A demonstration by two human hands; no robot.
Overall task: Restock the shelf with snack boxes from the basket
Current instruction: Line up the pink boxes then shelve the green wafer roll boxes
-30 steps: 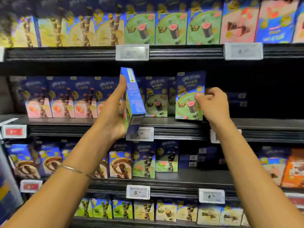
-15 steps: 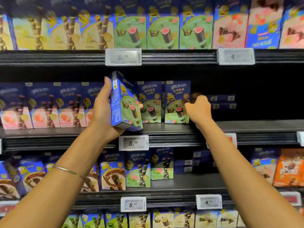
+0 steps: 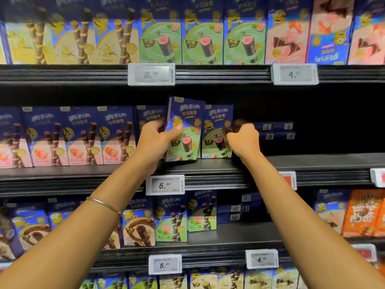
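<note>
I am gripping a green snack box in my left hand, thumb across its front and fingers curled behind its left edge, and I am holding it at the front of the middle shelf, between the blue boxes on its left and a standing box of the same kind on its right. It is sitting tilted, its top higher than the row (whether its bottom edge is touching the shelf board I cannot tell). My right hand is closed on the right edge of the standing box, pinching it to steady it. To do this well, I am judging that I should square the tilted box upright first, set its base flat, then slide it back flush with its neighbour, front facing out, while bracing the neighbour so it is not toppling. The basket is not showing here.
</note>
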